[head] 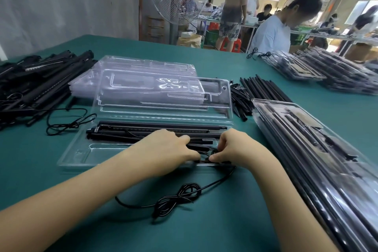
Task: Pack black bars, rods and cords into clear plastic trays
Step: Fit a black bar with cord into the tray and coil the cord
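Note:
An open clear plastic tray (86, 153) lies in front of me on the green table, its lid (163, 96) folded back. Black bars (155, 127) lie along the tray's far slots. My left hand (163, 147) and my right hand (233, 147) meet at the tray's near right corner, fingers curled, pinching a thin black cord and small black parts there. The cord (180, 196) trails out of the tray toward me and ends in a tied bundle on the table. What sits under my fingers is hidden.
A heap of black bars (36, 80) lies far left, with a loose cord (67, 120) beside it. Empty trays (133, 67) are stacked behind. Loose rods (261, 88) lie right of the lid. Packed trays (306, 149) pile at right. A person (274, 32) works across the table.

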